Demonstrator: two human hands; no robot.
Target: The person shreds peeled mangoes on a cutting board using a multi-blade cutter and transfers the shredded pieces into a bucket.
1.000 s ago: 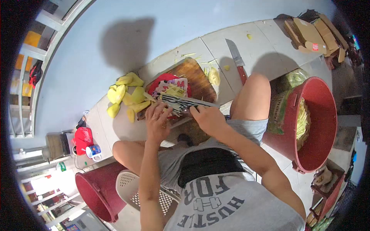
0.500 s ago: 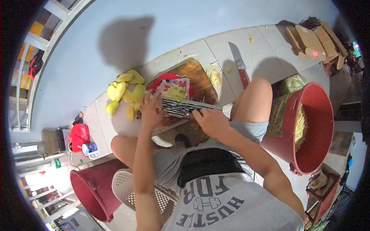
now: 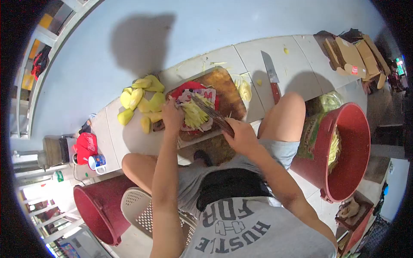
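Observation:
My right hand [image 3: 241, 136] grips a broad-bladed knife [image 3: 211, 112], its blade turned nearly edge-on and slanting over a heap of pale yellow-green shreds [image 3: 195, 115]. The shreds lie on a patterned red and white cloth [image 3: 210, 94], which rests on a wooden cutting board [image 3: 230, 92]. At the cloth's left edge is my left hand [image 3: 172, 115], fingers drawn together; what they hold, if anything, is hidden. Left of that hand sits a pile of peeled yellow-green fruit pieces [image 3: 137, 99].
A second knife [image 3: 270, 69] with a red-brown handle lies on the tiled ledge [image 3: 241, 47]. To the right, a red bin [image 3: 350, 167] contains shreds. Another red bin [image 3: 97, 206] and a perforated beige basket [image 3: 133, 204] stand lower left, near a mug [image 3: 98, 162]. Cardboard boxes [image 3: 350, 51] are at far right.
The knife has turned from showing its striped broad face to nearly edge-on, uncovering more shreds. My left hand has shifted slightly right and its fingers have come away from the blade.

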